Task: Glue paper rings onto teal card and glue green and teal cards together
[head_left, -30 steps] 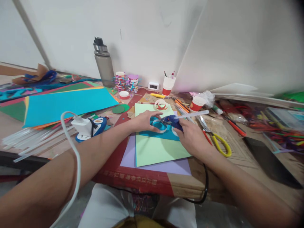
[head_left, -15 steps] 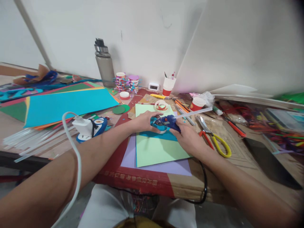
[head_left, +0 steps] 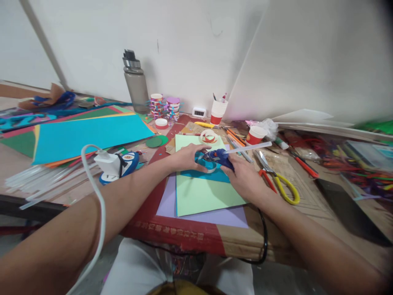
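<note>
My right hand [head_left: 244, 178] grips a blue hot glue gun [head_left: 219, 156] with a clear glue stick [head_left: 247, 148] poking out of its back. Its nozzle points left at a white paper ring [head_left: 208, 163] lying on a teal paper piece [head_left: 204, 173]. My left hand [head_left: 187, 157] curls around that ring and holds it down. Both rest on a light green sheet [head_left: 199, 192] over a lilac sheet [head_left: 168, 203] on a brown and red cardboard board [head_left: 184, 231].
Yellow-handled scissors [head_left: 281, 184], red paper cups [head_left: 255, 134], a grey water bottle [head_left: 135, 84], stacked coloured paper sheets [head_left: 86, 133], a white charger plug with cable [head_left: 109, 164], clear glue sticks [head_left: 46, 180], a dark phone [head_left: 348, 209] and a heap of pipe cleaners [head_left: 362, 164] surround the work.
The glue gun's nozzle has moved left, closer to the white ring under my left hand. The left hand has stayed on the ring.
</note>
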The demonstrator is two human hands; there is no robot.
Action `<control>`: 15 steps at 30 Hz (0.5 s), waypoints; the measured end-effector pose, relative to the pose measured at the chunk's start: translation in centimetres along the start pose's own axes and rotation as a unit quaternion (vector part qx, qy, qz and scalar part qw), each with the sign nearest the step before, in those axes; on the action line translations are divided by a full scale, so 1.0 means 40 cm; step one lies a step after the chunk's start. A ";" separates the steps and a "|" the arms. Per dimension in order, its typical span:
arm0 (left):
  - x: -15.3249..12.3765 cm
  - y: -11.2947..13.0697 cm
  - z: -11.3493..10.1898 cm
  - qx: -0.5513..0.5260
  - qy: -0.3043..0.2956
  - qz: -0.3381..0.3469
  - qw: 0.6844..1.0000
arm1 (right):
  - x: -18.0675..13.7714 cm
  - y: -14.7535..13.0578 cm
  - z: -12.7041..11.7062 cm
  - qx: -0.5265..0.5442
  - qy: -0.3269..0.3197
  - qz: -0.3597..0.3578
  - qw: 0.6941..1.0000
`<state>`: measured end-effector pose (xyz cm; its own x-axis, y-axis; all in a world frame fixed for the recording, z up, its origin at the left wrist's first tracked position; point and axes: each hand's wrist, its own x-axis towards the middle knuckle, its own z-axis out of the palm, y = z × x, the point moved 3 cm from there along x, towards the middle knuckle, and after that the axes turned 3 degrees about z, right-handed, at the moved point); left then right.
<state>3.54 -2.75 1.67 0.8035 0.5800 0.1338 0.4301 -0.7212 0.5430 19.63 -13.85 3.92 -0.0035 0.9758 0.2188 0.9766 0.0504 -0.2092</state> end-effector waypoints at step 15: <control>0.002 0.012 0.000 -0.010 -0.003 0.034 0.999 | -0.034 0.006 -0.048 -0.057 -0.001 0.014 0.998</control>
<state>3.82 -3.08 1.94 0.8329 0.5278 0.1664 0.3658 -0.7507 0.5501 20.29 -15.58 5.40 0.0242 0.9768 0.2128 0.9944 -0.0015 -0.1061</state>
